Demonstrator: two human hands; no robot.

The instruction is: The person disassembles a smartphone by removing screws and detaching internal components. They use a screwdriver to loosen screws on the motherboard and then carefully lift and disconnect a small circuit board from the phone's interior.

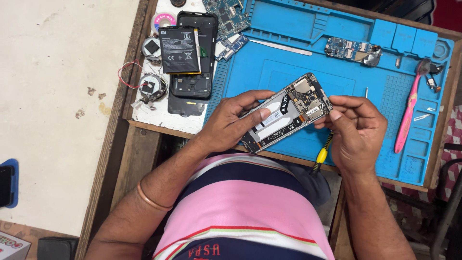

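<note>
An opened phone (287,112) with its back cover off lies tilted over the blue repair mat (298,58), showing a circuit board at its upper end and a bare battery bay. My left hand (231,120) grips its lower part, thumb laid across the middle. My right hand (353,130) pinches the phone's upper right corner. A screwdriver with a yellow and black handle (321,155) sticks out under that hand.
A black battery (179,49) rests on a black phone back shell (192,82) at left, beside two small round parts with red wires (153,86). Circuit boards (353,50) lie on the mat. A pink toothbrush (409,113) lies at right. The wooden table edge (159,132) runs near my body.
</note>
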